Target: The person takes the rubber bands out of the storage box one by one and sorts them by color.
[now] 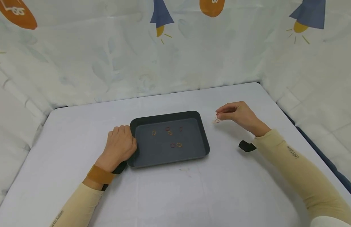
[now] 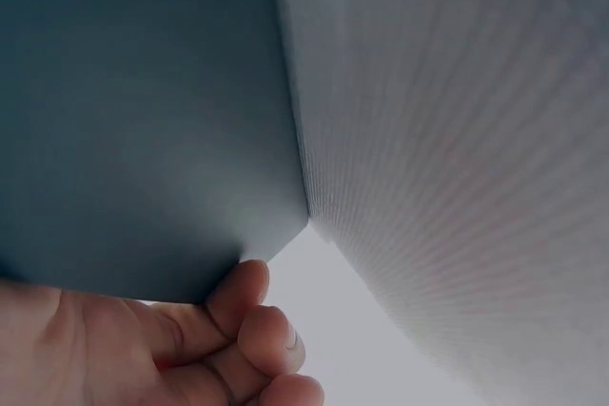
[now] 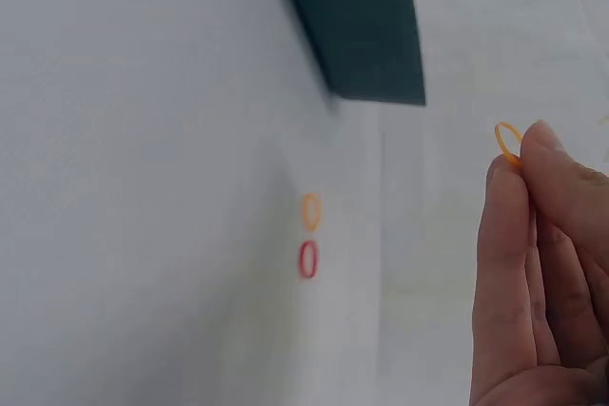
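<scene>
A dark grey rectangular tray [image 1: 152,154] lies on the table with several small red and yellow-orange rubber bands [image 1: 179,145] scattered on its floor. My left hand [image 1: 120,143] grips the tray's left edge; in the left wrist view its fingers [image 2: 243,297] curl against the tray wall [image 2: 143,159]. To the right of the tray, my right hand [image 1: 240,115] is raised over the table. Between thumb and fingertips it pinches a yellow-orange rubber band [image 3: 507,143]. On the table below lie a red rubber band [image 3: 308,260] and an orange one [image 3: 311,212], side by side.
A white cloth covers the table [image 1: 169,195]. Behind it and at both sides hang pale curtains [image 1: 175,63] with printed rockets. A black piece [image 1: 247,146] juts out at the right wrist, low over the cloth.
</scene>
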